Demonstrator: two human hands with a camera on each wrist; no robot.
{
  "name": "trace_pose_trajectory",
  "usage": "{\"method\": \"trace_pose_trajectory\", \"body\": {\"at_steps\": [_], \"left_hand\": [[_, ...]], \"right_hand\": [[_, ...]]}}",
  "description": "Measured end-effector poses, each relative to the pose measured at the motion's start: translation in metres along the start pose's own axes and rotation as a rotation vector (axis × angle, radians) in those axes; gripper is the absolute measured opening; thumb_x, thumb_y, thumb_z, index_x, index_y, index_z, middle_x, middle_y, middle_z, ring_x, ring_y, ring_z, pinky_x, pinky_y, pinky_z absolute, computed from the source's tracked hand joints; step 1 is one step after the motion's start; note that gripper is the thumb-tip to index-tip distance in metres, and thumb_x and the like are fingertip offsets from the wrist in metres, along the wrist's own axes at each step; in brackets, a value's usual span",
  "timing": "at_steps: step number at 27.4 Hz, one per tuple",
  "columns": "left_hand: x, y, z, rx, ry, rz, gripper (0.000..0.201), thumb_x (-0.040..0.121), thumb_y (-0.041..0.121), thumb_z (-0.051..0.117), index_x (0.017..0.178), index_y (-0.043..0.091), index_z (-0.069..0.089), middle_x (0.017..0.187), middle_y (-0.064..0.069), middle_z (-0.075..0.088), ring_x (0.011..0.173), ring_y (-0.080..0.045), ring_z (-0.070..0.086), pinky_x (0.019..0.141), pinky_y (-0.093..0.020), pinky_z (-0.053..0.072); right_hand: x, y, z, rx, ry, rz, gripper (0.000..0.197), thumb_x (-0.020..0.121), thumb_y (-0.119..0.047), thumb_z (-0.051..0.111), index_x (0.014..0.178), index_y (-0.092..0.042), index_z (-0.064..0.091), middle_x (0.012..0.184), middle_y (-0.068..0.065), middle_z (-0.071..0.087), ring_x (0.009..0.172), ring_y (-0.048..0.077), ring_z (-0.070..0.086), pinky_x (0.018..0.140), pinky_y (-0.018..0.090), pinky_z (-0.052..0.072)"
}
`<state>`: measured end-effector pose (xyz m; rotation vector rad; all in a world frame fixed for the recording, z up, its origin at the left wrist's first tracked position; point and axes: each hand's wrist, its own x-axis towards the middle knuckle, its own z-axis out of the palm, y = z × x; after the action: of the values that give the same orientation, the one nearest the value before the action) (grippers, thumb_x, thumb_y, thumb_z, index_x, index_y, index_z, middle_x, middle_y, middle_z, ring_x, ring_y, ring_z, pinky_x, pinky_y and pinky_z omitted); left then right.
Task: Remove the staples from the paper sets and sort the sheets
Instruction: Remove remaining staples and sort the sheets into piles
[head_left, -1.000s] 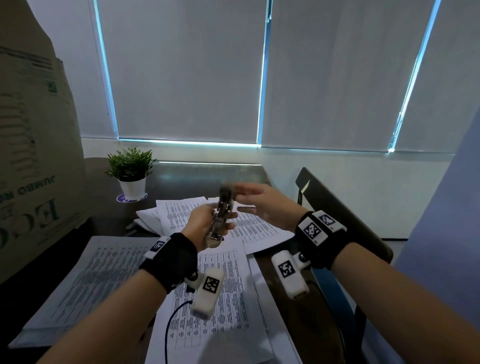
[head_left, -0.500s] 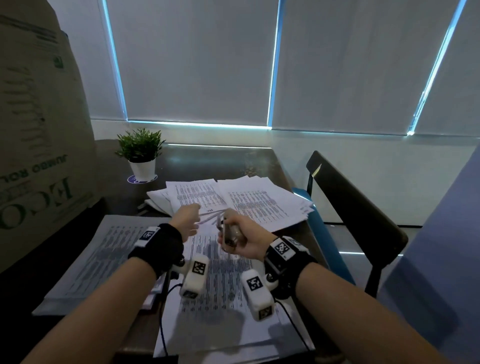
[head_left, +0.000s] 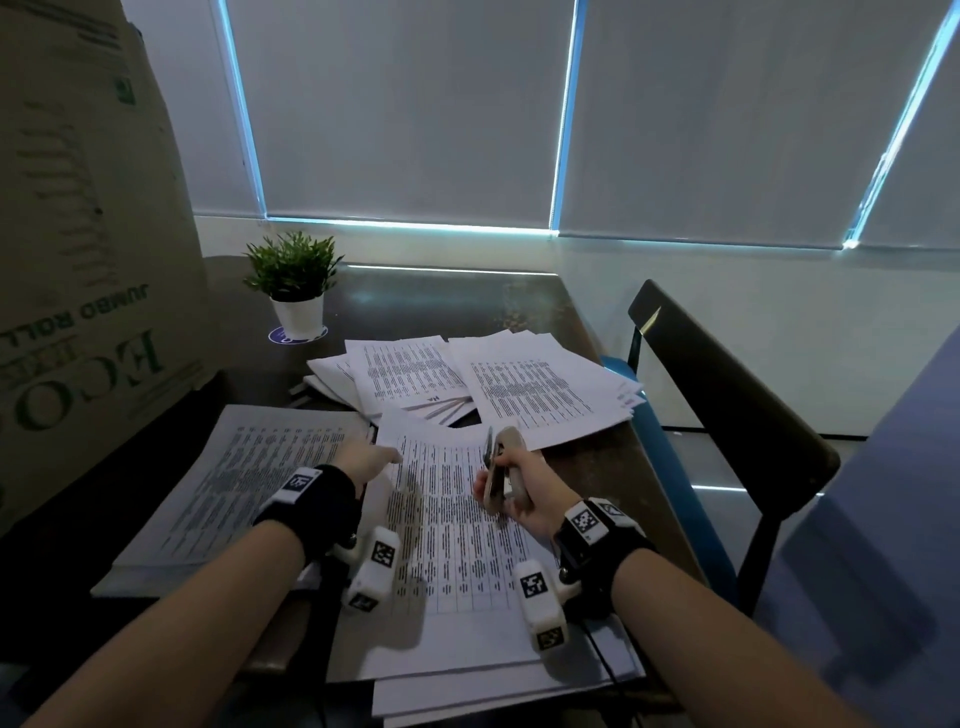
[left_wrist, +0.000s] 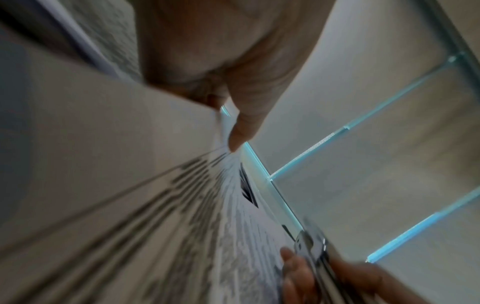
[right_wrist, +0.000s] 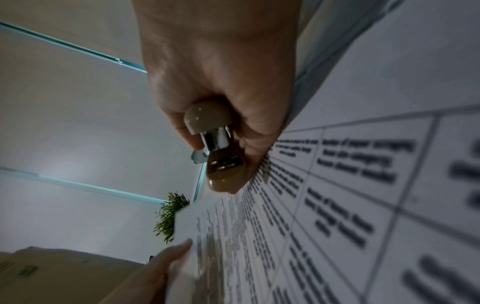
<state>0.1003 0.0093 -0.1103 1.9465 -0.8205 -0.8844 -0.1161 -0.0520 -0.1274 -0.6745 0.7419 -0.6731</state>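
Hands (head_left: 524, 480) over printed sheets (head_left: 457, 545), potted plant (head_left: 293, 283) beyond

Both bare forearms wear black wrist straps (head_left: 311, 501) bearing square coded tags; white tagged camera pods (head_left: 373, 569) hang at six o'clock.

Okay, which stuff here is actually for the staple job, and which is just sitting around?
For the job: staple remover gripped by right hand; paper set touched by left hand; sorted sheets.
Lying about: potted plant, cardboard box, chair.
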Motion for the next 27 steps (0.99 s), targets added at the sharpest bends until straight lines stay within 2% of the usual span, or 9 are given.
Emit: {"method": "trace_pose_trajectory", "body": {"at_steps": [2,5,8,12,16,20,22,25,27], "left_hand": [[-0.005,0.004,0.004,0.043,0.058,0.119,0.016,0.082,0.017,0.064,0.095,0.007,0.062,0.096,-0.015,0.064,0.096,-0.037,0.063,0.085,-0.045,0.049],[-0.027,0.024,0.012,0.132,0.082,0.317,0.008,0.096,0.012,0.050,0.103,0.008,0.053,0.096,-0.010,0.057,0.089,-0.025,0.056,0.069,-0.030,0.042],[-0.047,0.046,0.014,0.161,0.088,0.488,0.015,0.099,0.016,0.046,0.108,0.006,0.054,0.099,-0.005,0.060,0.090,-0.020,0.058,0.067,-0.025,0.044],[-0.069,0.077,0.013,0.184,0.041,0.674,0.017,0.099,0.016,0.047,0.103,0.006,0.061,0.095,-0.003,0.066,0.086,-0.020,0.062,0.073,-0.029,0.049],[-0.076,0.100,0.012,0.199,0.031,0.768,0.018,0.099,0.016,0.047,0.101,0.004,0.061,0.093,-0.006,0.066,0.085,-0.021,0.062,0.071,-0.028,0.046],[-0.080,0.107,0.011,0.236,0.048,0.810,0.019,0.099,0.014,0.047,0.102,0.003,0.062,0.092,-0.005,0.066,0.084,-0.020,0.061,0.067,-0.024,0.043],[-0.083,0.111,0.014,0.256,0.025,0.834,0.018,0.099,0.016,0.047,0.101,0.005,0.062,0.091,-0.004,0.066,0.080,-0.017,0.062,0.063,-0.020,0.045],[-0.087,0.120,0.018,0.242,0.006,0.855,0.019,0.099,0.016,0.047,0.100,0.003,0.061,0.089,-0.008,0.068,0.078,-0.022,0.065,0.068,-0.035,0.054],[-0.089,0.125,0.022,0.277,0.044,0.874,0.019,0.099,0.016,0.047,0.096,0.002,0.060,0.083,-0.005,0.066,0.072,-0.018,0.062,0.061,-0.029,0.050]], "right_hand": [[0.002,0.001,0.003,-0.088,0.038,-0.016,0.012,0.099,-0.012,0.048,0.101,0.000,0.046,0.067,0.013,0.058,0.060,0.024,0.058,0.066,0.035,0.046],[-0.001,-0.013,0.021,-0.237,0.099,-0.154,0.028,0.098,-0.028,0.059,0.112,-0.006,0.049,0.074,0.013,0.064,0.063,0.022,0.062,0.061,0.034,0.053],[-0.019,-0.054,0.054,-0.373,0.107,-0.547,0.032,0.094,-0.037,0.064,0.116,-0.017,0.051,0.081,0.008,0.065,0.062,0.016,0.059,0.056,0.028,0.051],[-0.042,-0.112,0.102,-0.279,0.160,-0.902,0.032,0.094,-0.033,0.063,0.113,-0.007,0.057,0.073,-0.001,0.058,0.053,0.005,0.050,0.047,0.018,0.042],[-0.046,-0.139,0.121,-0.243,0.199,-1.020,0.032,0.093,-0.034,0.064,0.111,-0.008,0.061,0.083,0.003,0.064,0.072,0.014,0.059,0.071,0.031,0.054],[-0.055,-0.157,0.122,-0.165,0.152,-1.088,0.019,0.096,-0.021,0.062,0.106,-0.005,0.058,0.075,0.003,0.062,0.062,0.009,0.056,0.059,0.020,0.050],[-0.056,-0.155,0.125,-0.262,0.090,-1.028,0.013,0.096,-0.020,0.062,0.100,-0.007,0.061,0.075,0.003,0.063,0.063,0.010,0.057,0.062,0.023,0.052],[-0.056,-0.151,0.133,-0.300,0.055,-0.967,0.016,0.095,-0.022,0.063,0.092,-0.007,0.060,0.069,0.008,0.062,0.058,0.017,0.058,0.058,0.029,0.052],[-0.058,-0.155,0.136,-0.292,0.078,-0.979,0.023,0.095,-0.024,0.064,0.083,-0.005,0.059,0.060,0.009,0.058,0.050,0.020,0.055,0.051,0.029,0.051]]}}
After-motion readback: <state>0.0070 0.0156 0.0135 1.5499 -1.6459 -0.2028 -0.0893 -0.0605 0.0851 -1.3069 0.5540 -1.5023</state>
